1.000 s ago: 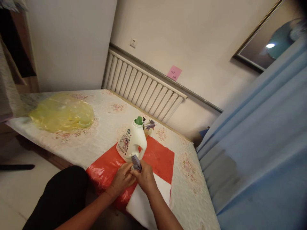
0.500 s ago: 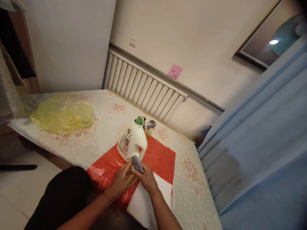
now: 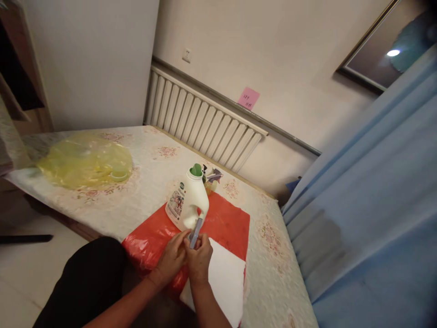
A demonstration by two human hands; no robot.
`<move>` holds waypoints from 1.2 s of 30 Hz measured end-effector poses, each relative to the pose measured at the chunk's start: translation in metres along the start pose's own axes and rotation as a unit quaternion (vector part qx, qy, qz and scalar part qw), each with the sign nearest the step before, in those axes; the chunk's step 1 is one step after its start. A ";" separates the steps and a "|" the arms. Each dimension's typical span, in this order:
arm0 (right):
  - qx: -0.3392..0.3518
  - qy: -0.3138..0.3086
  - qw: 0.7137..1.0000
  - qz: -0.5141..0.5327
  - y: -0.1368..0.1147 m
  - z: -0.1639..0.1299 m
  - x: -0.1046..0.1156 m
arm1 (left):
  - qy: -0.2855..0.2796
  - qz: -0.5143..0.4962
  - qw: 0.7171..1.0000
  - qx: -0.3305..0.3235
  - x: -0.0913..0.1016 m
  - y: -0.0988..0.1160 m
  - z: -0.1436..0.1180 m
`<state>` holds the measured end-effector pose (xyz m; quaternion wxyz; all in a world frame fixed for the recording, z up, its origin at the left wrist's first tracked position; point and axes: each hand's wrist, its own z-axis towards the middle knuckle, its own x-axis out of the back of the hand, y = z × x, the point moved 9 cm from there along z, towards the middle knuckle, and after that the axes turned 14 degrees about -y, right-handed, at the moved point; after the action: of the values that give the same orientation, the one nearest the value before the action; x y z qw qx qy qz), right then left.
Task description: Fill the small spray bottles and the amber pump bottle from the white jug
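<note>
My left hand (image 3: 173, 254) is closed around a small spray bottle whose body is mostly hidden by my fingers. At its top, my right hand (image 3: 199, 255) grips the grey trigger sprayer (image 3: 195, 233), its nozzle pointing away from me. Just beyond my hands stands a large white jug (image 3: 190, 202) with a printed label, a side handle and a green opening, upright on a red plastic sheet (image 3: 228, 218). Behind the jug are more spray bottles (image 3: 212, 180), partly hidden. Under my right wrist lies a white sheet or board (image 3: 225, 280).
A flowered cover (image 3: 269, 246) spreads over the bed or table. On its left lies a yellow plastic bag (image 3: 85, 159) with a pale round lid (image 3: 119, 175) at it. A radiator (image 3: 205, 120) lines the wall, and a blue curtain (image 3: 368, 191) hangs at the right.
My right hand has shifted a little left and turned, and the trigger sprayer has rotated with it to point away from me. My left hand stays around the bottle.
</note>
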<state>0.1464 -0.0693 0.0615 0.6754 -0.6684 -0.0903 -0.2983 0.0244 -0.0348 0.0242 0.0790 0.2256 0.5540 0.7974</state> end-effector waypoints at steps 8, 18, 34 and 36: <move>0.059 -0.097 0.993 0.014 -0.014 0.005 0.004 | -0.006 -0.001 1.000 -0.009 0.001 -0.001 0.001; 0.080 -0.053 0.995 0.036 -0.016 0.002 0.005 | -0.010 -0.001 1.000 -0.003 0.001 -0.004 0.002; 0.085 0.042 0.989 -0.111 -0.032 -0.017 0.007 | 0.058 0.109 0.991 0.043 0.051 -0.037 -0.006; 0.070 0.046 0.989 -0.121 -0.030 -0.014 0.006 | 0.060 0.122 0.990 0.047 0.054 -0.041 -0.004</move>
<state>0.1315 -0.0822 0.0890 0.6831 -0.5891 -0.1598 -0.4010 -0.0308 -0.0026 0.0002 -0.0630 0.2464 0.5629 0.7864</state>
